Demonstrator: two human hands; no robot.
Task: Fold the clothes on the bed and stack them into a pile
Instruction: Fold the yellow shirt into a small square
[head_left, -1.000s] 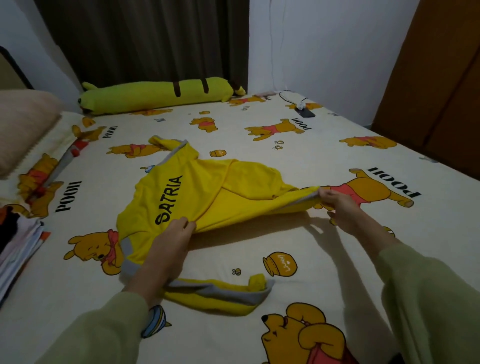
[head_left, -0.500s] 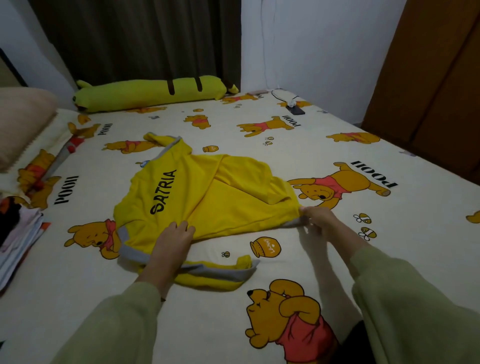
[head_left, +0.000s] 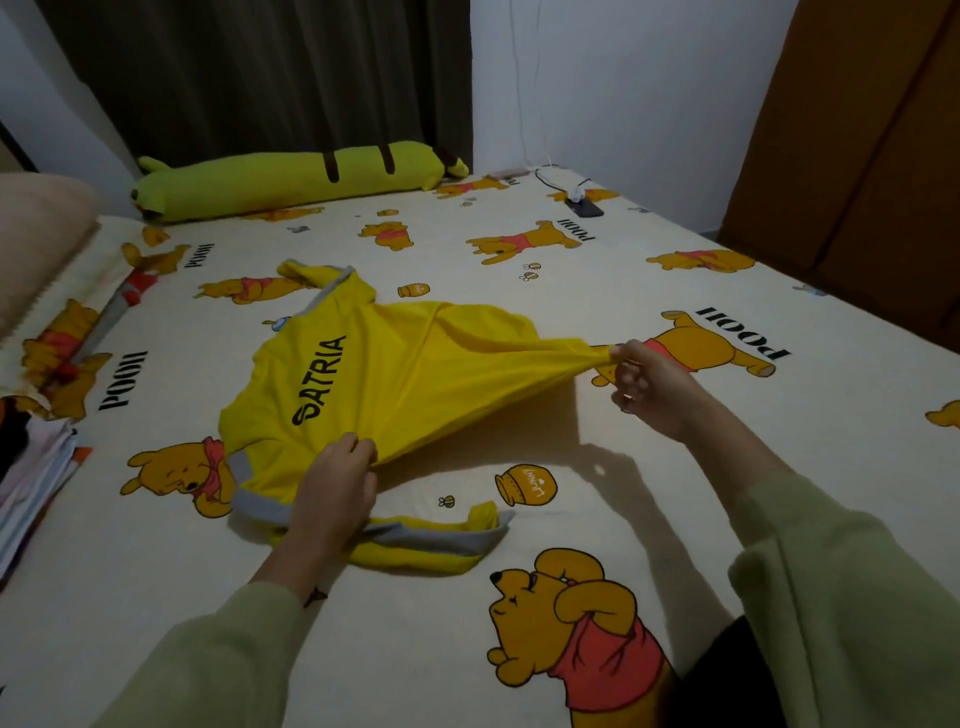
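You've lifted the shirt edge off the bed again. Left hand and right hand pinch it taut, likely to fold cleanly.

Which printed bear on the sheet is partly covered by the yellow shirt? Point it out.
The bear with the red scarf, left of the left hand: the yellow shirt overlaps its right side. The other bears nearby lie fully uncovered by it.
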